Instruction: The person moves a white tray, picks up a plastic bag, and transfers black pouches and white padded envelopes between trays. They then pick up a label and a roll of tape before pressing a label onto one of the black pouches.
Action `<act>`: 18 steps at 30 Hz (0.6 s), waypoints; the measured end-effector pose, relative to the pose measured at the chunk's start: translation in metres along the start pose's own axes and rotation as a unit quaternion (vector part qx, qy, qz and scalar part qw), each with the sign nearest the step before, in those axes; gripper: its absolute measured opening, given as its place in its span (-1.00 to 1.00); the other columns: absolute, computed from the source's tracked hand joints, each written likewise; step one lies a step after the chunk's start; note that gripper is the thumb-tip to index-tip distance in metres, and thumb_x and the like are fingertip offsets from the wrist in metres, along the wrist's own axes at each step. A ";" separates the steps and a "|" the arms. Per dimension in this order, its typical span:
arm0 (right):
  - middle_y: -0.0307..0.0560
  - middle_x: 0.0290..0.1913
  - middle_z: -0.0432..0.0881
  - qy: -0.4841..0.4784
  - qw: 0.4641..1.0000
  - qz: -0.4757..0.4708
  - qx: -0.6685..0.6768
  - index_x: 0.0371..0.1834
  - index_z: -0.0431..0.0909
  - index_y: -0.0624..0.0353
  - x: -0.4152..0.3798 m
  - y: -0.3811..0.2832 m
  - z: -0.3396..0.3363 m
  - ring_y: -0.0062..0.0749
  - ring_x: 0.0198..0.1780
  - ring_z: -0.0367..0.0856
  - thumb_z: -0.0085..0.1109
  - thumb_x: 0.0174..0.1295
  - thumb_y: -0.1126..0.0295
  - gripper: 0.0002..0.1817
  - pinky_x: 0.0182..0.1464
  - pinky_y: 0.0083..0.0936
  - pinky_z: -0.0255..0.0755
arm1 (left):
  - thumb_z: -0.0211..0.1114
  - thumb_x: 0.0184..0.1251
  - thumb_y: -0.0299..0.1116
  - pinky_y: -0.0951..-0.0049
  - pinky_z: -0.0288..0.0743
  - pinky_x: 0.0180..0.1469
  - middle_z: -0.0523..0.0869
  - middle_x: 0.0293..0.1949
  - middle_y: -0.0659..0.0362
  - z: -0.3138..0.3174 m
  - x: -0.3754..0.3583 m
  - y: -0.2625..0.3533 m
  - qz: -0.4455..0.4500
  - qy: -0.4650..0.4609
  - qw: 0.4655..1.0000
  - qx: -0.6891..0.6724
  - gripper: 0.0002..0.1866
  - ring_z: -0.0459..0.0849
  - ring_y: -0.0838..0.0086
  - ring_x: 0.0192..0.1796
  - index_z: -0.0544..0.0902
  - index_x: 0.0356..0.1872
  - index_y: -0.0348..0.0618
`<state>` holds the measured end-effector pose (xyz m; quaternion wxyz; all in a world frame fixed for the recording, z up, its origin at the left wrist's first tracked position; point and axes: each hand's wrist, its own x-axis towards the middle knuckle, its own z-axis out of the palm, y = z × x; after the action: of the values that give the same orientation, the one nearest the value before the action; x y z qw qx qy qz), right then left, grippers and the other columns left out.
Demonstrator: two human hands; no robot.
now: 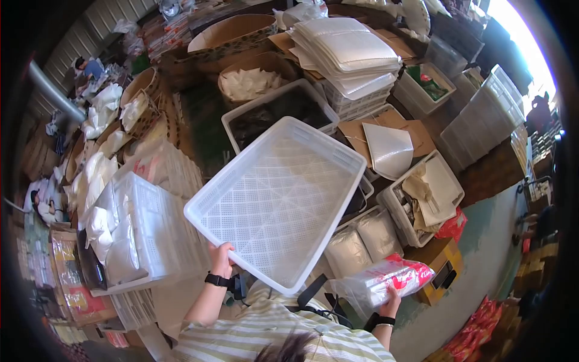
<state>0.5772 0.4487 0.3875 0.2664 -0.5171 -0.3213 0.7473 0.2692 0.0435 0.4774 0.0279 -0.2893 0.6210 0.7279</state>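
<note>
My left hand grips the near edge of a large empty white plastic tray with a perforated bottom and holds it tilted in front of me. A black band sits on that wrist. My right hand is closed on a clear plastic packet with red printing, held low at my right side. The tray hides part of the bins behind it.
A white crate of white packets stands at left. Behind the tray sits a bin of dark material, a stack of white trays, cardboard boxes, and a bin of folded cloth. Bare floor lies at right.
</note>
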 end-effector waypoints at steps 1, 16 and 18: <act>-0.23 -0.36 0.57 -0.008 1.000 0.000 -0.011 -0.34 0.58 0.32 0.003 -0.001 0.004 -0.48 -0.26 0.54 0.18 0.02 0.51 -0.86 -0.13 -0.53 0.40 | 0.05 -0.23 -0.70 0.34 0.58 -0.31 0.56 -0.18 0.05 -0.004 -0.001 0.003 0.004 -0.002 1.000 -0.022 -0.44 0.60 0.25 -0.17 0.41 0.00 -0.28; 0.08 -0.31 0.67 -0.048 0.971 -0.135 -0.193 -0.23 0.61 0.22 0.062 0.084 0.068 -0.15 -0.22 0.66 0.07 -0.16 0.66 -0.65 -0.09 -0.44 0.47 | 0.10 -0.23 -0.59 0.34 0.51 -0.45 0.51 -0.35 0.12 0.073 0.296 0.065 0.096 -0.071 0.993 0.000 -0.56 0.55 0.31 -0.35 0.41 -0.14 -0.25; 0.11 -0.31 0.67 -0.024 0.965 -0.155 -0.211 -0.23 0.61 0.21 0.068 0.100 0.083 -0.10 -0.20 0.66 0.04 -0.22 0.67 -0.61 -0.09 -0.41 0.48 | 0.12 -0.20 -0.55 0.33 0.47 -0.60 0.44 -0.45 0.16 0.107 0.371 0.075 0.102 -0.083 0.991 0.031 -0.61 0.50 0.36 -0.53 0.37 -0.20 -0.20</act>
<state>0.4705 0.4163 0.2927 0.2559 -0.4871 -0.5544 0.6244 -0.1106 0.0071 0.3814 0.0137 -0.1617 0.6649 0.7291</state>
